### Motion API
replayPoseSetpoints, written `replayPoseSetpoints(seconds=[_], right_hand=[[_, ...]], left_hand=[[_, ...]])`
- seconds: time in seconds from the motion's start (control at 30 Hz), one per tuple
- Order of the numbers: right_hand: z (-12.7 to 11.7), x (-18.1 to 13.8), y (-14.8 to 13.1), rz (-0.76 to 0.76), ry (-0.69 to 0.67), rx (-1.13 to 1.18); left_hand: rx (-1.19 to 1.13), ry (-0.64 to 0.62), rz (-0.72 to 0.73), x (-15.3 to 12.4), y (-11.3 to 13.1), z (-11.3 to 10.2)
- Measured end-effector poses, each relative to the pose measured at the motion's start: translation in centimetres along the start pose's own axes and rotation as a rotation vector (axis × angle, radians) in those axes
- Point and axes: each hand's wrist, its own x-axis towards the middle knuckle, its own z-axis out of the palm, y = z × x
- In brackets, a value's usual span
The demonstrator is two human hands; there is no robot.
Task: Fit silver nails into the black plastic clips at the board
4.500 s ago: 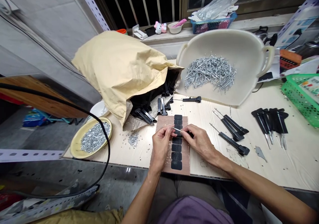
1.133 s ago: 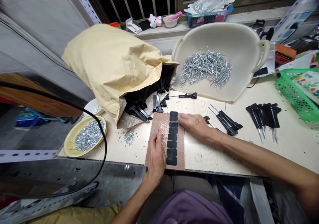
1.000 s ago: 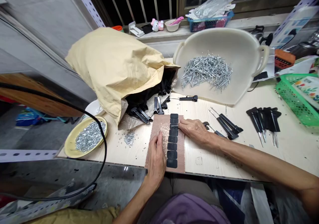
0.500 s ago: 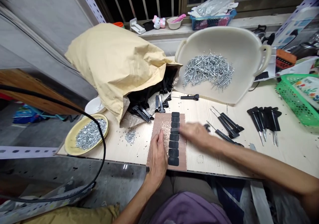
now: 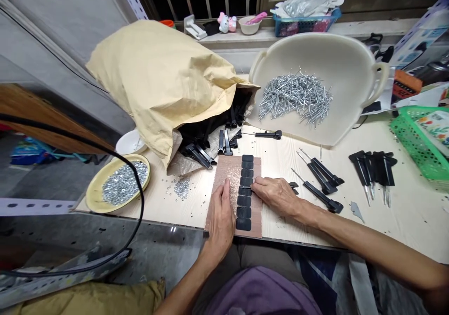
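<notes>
While the right hand point(image 5: 275, 194) is pinching one end of a thin metal piece point(image 5: 246, 187) between closed fingertips, the piece is lying across the column of black pads point(image 5: 243, 211), around its middle, on the brown board point(image 5: 256, 221). Whether it is pressing on a pad or hovering just above, I cannot tell. The left hand point(image 5: 222, 217) is resting along the left part of the board, its fingers nearly straight and the thumb raised; it is closing on nothing that I can see.

For clean work, in my judgement, the left hand should be bearing down firmly, since the board is sitting loose near the front edge of the table point(image 5: 298, 228) and could be sliding under any sideways push. The right fingertips should be gripping only the end, so that the rest is lying level across one pad rather than tipping into the gap beside it. Even, light pressure should be serving better than force, as something this slender could be rolling or slipping out of a hard pinch. The right wrist is passing near the black-handled pieces point(image 5: 322, 197), whose thin shafts are pointing back toward the work, so the forearm should be keeping clear of them.
</notes>
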Motion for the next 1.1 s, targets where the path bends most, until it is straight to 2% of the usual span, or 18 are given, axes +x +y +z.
replayPoseSetpoints(seconds=[0.2,0.27,0.33,0.4,0.5,0.6,0.7,0.8,0.93,1.0,1.1], right_hand=[[-1.3,-3.4,1.9,0.237,-0.001,0.132],[-2.1,-4.2,3.3,0.252,-0.021,0.128],[-2.8,-3.6,4.9,0.227,-0.004,0.083],[-3.2,-1.4,6.7,0.235,0.072,-0.01],[-2.4,4.1,9.6,0.294,0.176,-0.146],[-0.3,9.1,11.9,0.264,0.15,-0.196],[2.0,11.5,13.1,0.227,0.123,-0.263],[3.2,11.5,13.7,0.215,0.149,-0.272],[2.0,10.0,14.0,0.23,0.283,-0.127],[0.7,9.2,13.9,0.261,0.41,-0.051],[-1.5,8.0,13.4,0.315,0.532,0.025]], left_hand=[[-0.002,0.002,0.013,-0.2,-0.5,0.1],[0.005,0.004,0.013,-0.2,-0.7,0.2],[0.02,0.005,0.016,-0.2,-0.8,0.3],[0.033,0.012,0.025,-0.2,-0.9,0.5],[0.029,0.024,0.023,-0.2,-0.5,0.6],[-0.017,0.005,-0.001,-0.4,-0.2,-0.1],[-0.054,0.066,-0.049,-0.5,-0.9,-2.0],[0.041,0.2,-0.132,-0.3,-3.3,-4.7],[0.173,0.213,-0.132,0.9,-6.1,-7.1],[0.161,0.199,-0.07,2.3,-6.1,-6.9],[0.108,0.123,0.067,5.9,-4.3,-5.0]])
